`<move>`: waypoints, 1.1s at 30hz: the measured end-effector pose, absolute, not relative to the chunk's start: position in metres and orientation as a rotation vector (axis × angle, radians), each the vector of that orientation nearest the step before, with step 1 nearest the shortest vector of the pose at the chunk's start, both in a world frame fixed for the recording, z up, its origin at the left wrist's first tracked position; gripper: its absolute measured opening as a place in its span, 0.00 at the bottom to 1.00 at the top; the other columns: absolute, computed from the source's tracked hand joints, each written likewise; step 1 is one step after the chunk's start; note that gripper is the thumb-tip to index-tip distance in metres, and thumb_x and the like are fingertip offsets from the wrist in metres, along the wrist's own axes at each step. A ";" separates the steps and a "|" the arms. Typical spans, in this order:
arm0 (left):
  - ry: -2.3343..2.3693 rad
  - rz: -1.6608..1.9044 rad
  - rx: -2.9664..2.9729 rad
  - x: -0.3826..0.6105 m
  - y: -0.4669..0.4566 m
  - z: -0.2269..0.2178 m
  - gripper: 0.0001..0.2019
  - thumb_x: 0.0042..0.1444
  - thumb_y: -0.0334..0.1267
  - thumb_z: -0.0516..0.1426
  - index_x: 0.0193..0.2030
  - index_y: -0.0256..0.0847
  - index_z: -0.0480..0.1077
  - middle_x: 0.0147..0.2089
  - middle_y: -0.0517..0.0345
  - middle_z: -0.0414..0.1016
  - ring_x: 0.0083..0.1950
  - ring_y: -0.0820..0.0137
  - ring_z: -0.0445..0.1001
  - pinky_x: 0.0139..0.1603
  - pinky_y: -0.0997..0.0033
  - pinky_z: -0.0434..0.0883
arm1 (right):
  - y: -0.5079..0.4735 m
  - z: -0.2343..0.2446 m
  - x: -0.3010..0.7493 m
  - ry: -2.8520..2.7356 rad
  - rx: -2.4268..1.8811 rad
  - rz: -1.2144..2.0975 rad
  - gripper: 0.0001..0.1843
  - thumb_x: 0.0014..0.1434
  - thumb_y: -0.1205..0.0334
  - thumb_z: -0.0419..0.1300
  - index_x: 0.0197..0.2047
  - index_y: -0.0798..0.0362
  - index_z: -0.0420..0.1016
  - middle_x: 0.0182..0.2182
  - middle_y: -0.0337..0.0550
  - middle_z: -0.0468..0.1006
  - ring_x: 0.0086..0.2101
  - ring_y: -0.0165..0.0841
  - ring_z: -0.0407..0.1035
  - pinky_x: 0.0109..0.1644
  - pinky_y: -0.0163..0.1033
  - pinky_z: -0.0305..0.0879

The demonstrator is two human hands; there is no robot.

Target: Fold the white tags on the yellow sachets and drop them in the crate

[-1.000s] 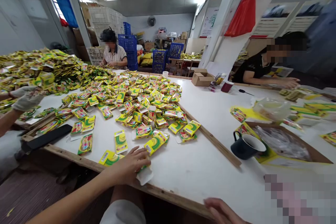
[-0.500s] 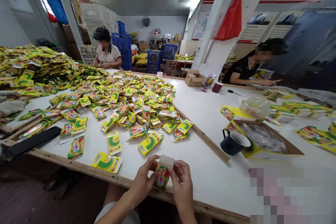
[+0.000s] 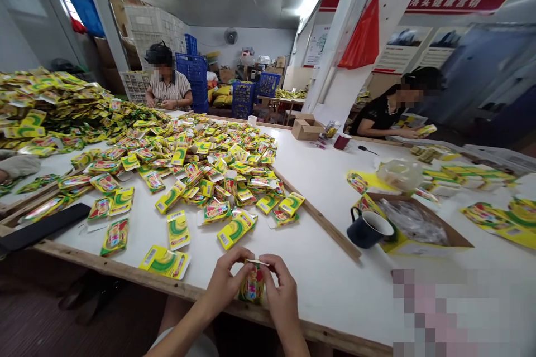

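Near the table's front edge, a small yellow, green and red printed carton (image 3: 252,285) stands upright between my hands. My left hand (image 3: 226,281) grips its left side, the thumb on the front and the fingers at the top. On the other side my right hand (image 3: 280,284) holds it the same way, thumb and fingertips at the top edge. The white top flap shows only as a thin strip under my fingers. Closest to my left hand lie a yellow carton (image 3: 164,262) and another yellow carton (image 3: 237,228), both flat on the white tabletop (image 3: 330,295).
A large heap of cartons (image 3: 209,162) covers the table's left and middle. A wooden strip (image 3: 322,220) runs along its right side. To the right stand a dark mug (image 3: 368,228) and an open box (image 3: 419,223) holding clear plastic. Two people sit across the table; a gloved hand (image 3: 19,166) shows at left.
The carton's white top flap, raised before, is now folded down under my fingertips. Both hands have closed in over the top. The person at right now holds up a yellow carton.
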State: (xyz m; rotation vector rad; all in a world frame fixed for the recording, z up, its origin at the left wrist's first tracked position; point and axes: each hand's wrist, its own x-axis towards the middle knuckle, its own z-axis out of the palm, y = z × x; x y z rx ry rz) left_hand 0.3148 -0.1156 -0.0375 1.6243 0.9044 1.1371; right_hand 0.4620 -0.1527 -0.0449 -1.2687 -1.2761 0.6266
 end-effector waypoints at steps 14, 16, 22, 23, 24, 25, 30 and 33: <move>1.087 1.184 1.486 0.326 -0.120 -0.028 0.07 0.55 0.39 0.58 0.36 0.37 0.73 0.29 0.58 0.73 0.32 0.69 0.69 0.36 0.71 0.68 | -0.151 -0.035 0.459 -1.284 -1.374 0.608 0.09 0.60 0.56 0.57 0.36 0.52 0.73 0.30 0.40 0.77 0.31 0.34 0.71 0.36 0.36 0.67; 1.059 1.178 1.466 0.326 -0.118 -0.029 0.08 0.56 0.40 0.58 0.36 0.37 0.73 0.29 0.58 0.73 0.32 0.69 0.69 0.36 0.71 0.67 | -0.150 -0.035 0.460 -1.297 -1.378 0.630 0.10 0.61 0.55 0.57 0.36 0.52 0.73 0.30 0.41 0.77 0.32 0.34 0.72 0.37 0.36 0.67; 0.957 1.152 1.445 0.321 -0.119 -0.037 0.09 0.58 0.41 0.57 0.36 0.38 0.74 0.35 0.54 0.77 0.37 0.66 0.74 0.41 0.69 0.70 | -0.155 -0.039 0.463 -1.294 -1.347 0.693 0.10 0.61 0.55 0.57 0.37 0.52 0.74 0.33 0.43 0.78 0.34 0.35 0.73 0.40 0.37 0.69; 0.951 1.151 1.448 0.320 -0.119 -0.038 0.09 0.58 0.41 0.57 0.37 0.38 0.75 0.36 0.54 0.77 0.38 0.66 0.74 0.42 0.68 0.70 | -0.156 -0.040 0.463 -1.292 -1.339 0.694 0.10 0.60 0.56 0.57 0.38 0.52 0.75 0.34 0.43 0.78 0.35 0.35 0.73 0.40 0.37 0.69; 0.948 1.150 1.453 0.319 -0.120 -0.038 0.09 0.58 0.41 0.57 0.37 0.38 0.75 0.36 0.54 0.77 0.38 0.66 0.74 0.42 0.68 0.70 | -0.157 -0.040 0.463 -1.290 -1.329 0.691 0.09 0.60 0.56 0.58 0.37 0.52 0.75 0.34 0.43 0.78 0.35 0.35 0.73 0.40 0.37 0.69; 0.946 1.145 1.463 0.319 -0.120 -0.039 0.09 0.58 0.41 0.57 0.38 0.38 0.75 0.37 0.53 0.77 0.39 0.65 0.74 0.42 0.68 0.70 | -0.158 -0.040 0.463 -1.290 -1.317 0.690 0.09 0.60 0.56 0.58 0.37 0.52 0.75 0.34 0.43 0.78 0.35 0.35 0.73 0.40 0.37 0.69; 0.963 1.142 1.530 0.317 -0.119 -0.039 0.06 0.56 0.38 0.59 0.36 0.39 0.75 0.36 0.54 0.77 0.39 0.65 0.74 0.42 0.68 0.70 | -0.159 -0.041 0.463 -1.305 -1.257 0.720 0.08 0.59 0.58 0.59 0.37 0.52 0.76 0.34 0.44 0.79 0.36 0.36 0.74 0.40 0.37 0.71; 0.973 1.159 1.571 0.318 -0.119 -0.034 0.06 0.55 0.37 0.60 0.30 0.38 0.74 0.33 0.54 0.77 0.38 0.65 0.74 0.42 0.67 0.70 | -0.157 -0.040 0.461 -1.330 -1.257 0.722 0.08 0.59 0.57 0.59 0.36 0.51 0.77 0.35 0.44 0.79 0.37 0.36 0.74 0.41 0.37 0.71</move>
